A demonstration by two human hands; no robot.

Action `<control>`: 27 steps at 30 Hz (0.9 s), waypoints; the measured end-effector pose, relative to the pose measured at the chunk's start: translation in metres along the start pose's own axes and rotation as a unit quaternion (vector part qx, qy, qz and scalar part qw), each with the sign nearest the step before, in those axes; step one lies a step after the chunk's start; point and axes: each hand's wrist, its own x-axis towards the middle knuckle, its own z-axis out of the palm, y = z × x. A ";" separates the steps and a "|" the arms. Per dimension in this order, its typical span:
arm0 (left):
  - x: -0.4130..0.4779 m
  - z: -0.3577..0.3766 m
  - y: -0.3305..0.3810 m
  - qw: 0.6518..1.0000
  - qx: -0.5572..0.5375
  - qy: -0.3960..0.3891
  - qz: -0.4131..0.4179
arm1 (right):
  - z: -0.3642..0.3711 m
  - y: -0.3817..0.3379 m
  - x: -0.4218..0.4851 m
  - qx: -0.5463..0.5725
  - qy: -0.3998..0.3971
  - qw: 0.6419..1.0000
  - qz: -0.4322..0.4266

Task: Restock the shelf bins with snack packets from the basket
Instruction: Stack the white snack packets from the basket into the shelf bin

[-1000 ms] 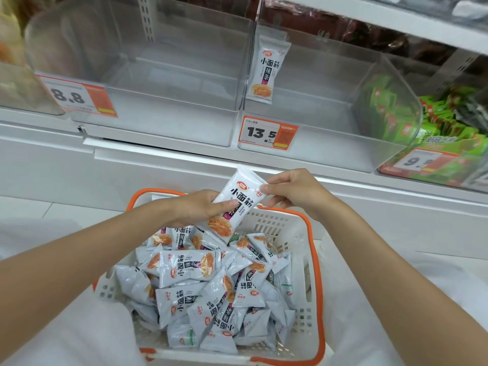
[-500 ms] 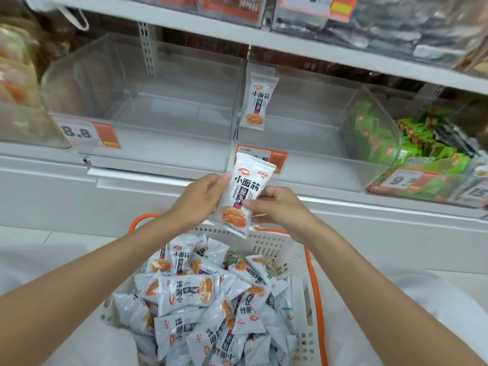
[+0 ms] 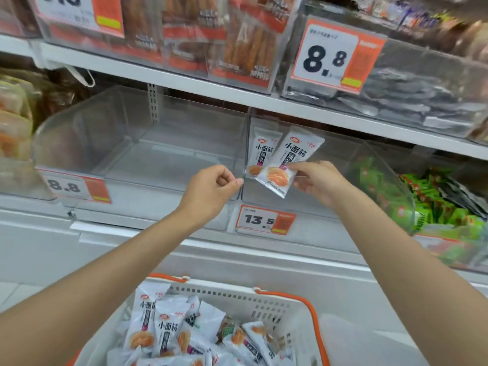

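Observation:
My right hand (image 3: 318,182) pinches the lower end of a white snack packet (image 3: 290,162) with an orange picture, holding it tilted over the front wall of the clear shelf bin (image 3: 311,207) tagged 13.5. One identical packet (image 3: 260,154) leans upright against that bin's left wall. My left hand (image 3: 211,188) hovers just left of the packet with fingers loosely curled and nothing in them. Below, the white basket (image 3: 266,299) with orange handles holds several more of the same packets (image 3: 169,331).
Left of it stands a clear bin (image 3: 137,159) tagged 8.8 with nothing inside. To the right, a bin holds green packets (image 3: 433,204). The upper shelf (image 3: 237,99) overhangs the bins and carries brown and dark snack packs behind price tags.
Both hands rose from the basket toward the shelf. My left hand let go of the packet; my right hand alone carried it up to the 13.5 bin. The view tilted upward.

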 end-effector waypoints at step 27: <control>0.000 0.002 0.002 1.000 0.008 -0.009 -0.020 | 0.059 0.036 0.100 -0.270 -0.008 0.962 -0.029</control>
